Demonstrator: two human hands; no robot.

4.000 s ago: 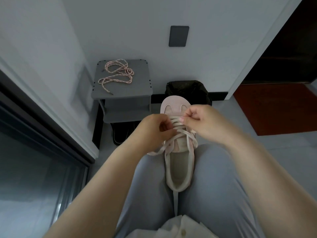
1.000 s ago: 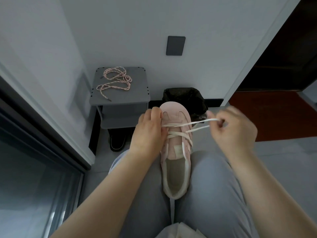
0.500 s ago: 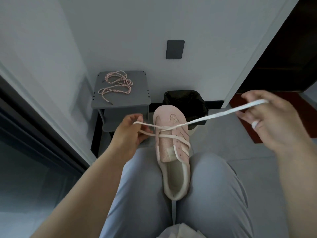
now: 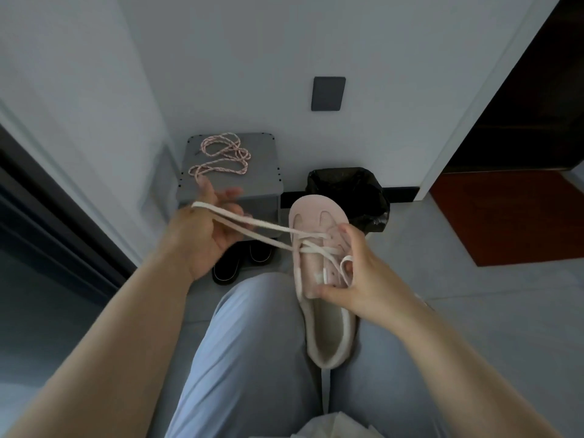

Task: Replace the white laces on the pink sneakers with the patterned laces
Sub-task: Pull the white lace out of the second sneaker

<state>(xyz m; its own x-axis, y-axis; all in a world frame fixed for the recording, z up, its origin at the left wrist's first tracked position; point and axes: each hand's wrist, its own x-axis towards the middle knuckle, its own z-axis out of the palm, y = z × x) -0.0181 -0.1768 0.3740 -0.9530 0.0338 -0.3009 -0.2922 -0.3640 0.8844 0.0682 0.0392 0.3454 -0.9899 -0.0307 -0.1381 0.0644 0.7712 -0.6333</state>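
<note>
A pink sneaker (image 4: 316,222) lies toe-forward between my knees. Its white lace (image 4: 262,230) still crosses the front eyelets, and two strands stretch out to the left. My left hand (image 4: 202,235) holds those strands well to the left of the shoe, with the fingers partly spread. On the shoe's right side, my right hand (image 4: 363,279) grips it at the eyelets, and a loop of white lace lies by its fingers. The pink-and-white patterned laces (image 4: 221,156) lie coiled on top of a grey stool (image 4: 262,184) against the wall.
A black-lined bin (image 4: 347,191) stands just beyond the shoe's toe. Dark shoes (image 4: 240,263) sit under the stool. A dark glass door frame runs along the left; a red mat (image 4: 512,216) lies at the right by a doorway.
My left hand has pulled the lace strands farther left and up. My right hand let go of the long lace end, came back in and now grips the sneaker's right side.
</note>
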